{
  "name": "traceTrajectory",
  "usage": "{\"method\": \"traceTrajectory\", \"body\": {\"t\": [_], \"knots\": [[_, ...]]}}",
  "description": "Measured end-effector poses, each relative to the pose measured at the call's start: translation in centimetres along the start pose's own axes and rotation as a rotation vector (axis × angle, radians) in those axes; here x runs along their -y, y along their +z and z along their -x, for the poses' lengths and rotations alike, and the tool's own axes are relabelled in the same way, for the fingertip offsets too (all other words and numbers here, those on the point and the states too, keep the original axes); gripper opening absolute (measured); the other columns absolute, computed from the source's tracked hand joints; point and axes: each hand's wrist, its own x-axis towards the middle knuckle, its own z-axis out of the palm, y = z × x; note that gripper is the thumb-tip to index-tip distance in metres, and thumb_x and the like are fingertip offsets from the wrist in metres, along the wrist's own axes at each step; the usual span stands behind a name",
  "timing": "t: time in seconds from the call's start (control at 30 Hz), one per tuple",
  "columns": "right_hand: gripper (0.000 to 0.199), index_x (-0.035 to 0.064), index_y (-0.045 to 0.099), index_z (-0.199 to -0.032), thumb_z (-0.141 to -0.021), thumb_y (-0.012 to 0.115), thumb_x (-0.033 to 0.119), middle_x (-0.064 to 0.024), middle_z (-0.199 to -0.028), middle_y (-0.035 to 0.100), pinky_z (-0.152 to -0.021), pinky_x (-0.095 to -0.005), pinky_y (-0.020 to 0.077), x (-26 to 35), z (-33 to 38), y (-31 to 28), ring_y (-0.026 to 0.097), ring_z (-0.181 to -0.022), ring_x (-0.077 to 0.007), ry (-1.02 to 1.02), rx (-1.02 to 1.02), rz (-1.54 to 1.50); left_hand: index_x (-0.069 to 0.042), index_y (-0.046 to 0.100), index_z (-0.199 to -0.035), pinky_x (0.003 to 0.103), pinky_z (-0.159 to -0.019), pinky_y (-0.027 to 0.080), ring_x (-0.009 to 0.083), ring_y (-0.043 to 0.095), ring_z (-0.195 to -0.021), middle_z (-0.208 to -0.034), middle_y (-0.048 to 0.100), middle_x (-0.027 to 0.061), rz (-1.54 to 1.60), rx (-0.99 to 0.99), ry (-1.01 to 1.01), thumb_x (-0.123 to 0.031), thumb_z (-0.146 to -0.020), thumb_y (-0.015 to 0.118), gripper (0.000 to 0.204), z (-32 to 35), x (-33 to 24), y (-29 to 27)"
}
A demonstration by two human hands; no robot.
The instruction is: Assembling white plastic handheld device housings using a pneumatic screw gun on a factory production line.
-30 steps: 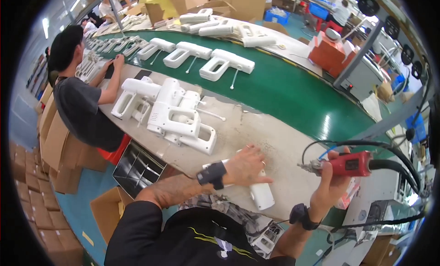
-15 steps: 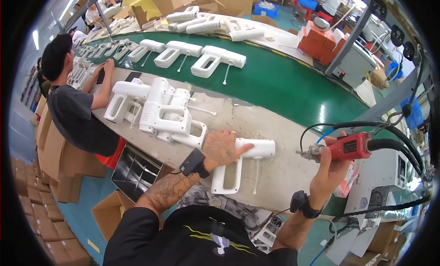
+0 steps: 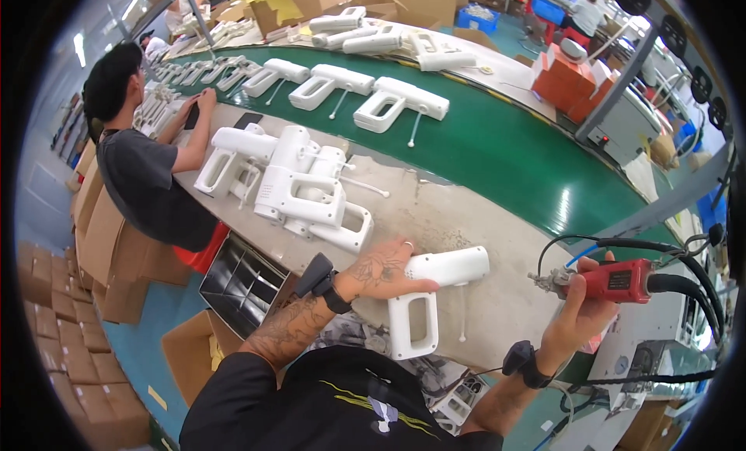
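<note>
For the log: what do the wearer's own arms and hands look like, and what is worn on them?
Both forearms are bare below a black short-sleeved shirt. The left hand and its forearm carry dark tattoos, with a ring on one finger and a black strap-mounted device at the wrist. The right hand shows no tattoos; its wrist wears a similar black band.
</note>
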Motion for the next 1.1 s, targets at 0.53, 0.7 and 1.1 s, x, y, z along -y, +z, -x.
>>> {"method": "traceTrajectory", "body": {"t": [0.53,0.7,1.1], "knots": [[0.056,-0.0048,0.037,-0.149,-0.099,0.058,0.01,-0.0173,-0.133,0.061,-0.106,-0.0353,0.0435,-0.6,1.7,4.4,0.057,-0.126,-0.0258,0.091,0.258,0.027,-0.002,0.062,-0.128,0.039,-0.092,0.054,0.0326,0.069,-0.105,-0.11,0.071,0.0181,0.336,0.221,0.201,-0.05,-0.078,0.082,0.073,6.9,1.6,-1.0],[0.068,-0.0047,0.024,-0.156,-0.101,0.057,0.019,-0.026,-0.155,0.04,-0.113,-0.0403,0.0372,2.1,3.9,4.7,0.043,-0.143,-0.0341,0.085,0.226,0.136,-0.003,0.058,-0.126,0.044,-0.094,0.051,0.036,0.065,-0.108,-0.108,0.068,0.0216,0.325,0.25,0.309,-0.048,-0.078,0.081,0.069,7.9,0.8,1.5],[0.031,-0.0096,0.063,-0.116,-0.097,0.064,0.014,-0.0235,-0.105,0.067,-0.085,-0.0416,0.0515,12.0,23.4,-0.1,0.064,-0.095,-0.0343,0.03,0.198,0.684,-0.003,0.051,-0.134,0.042,-0.091,0.053,0.0361,0.066,-0.108,-0.115,0.066,0.0219,0.575,0.637,0.188,-0.051,-0.08,0.08,0.077,9.4,1.6,5.4]]}}
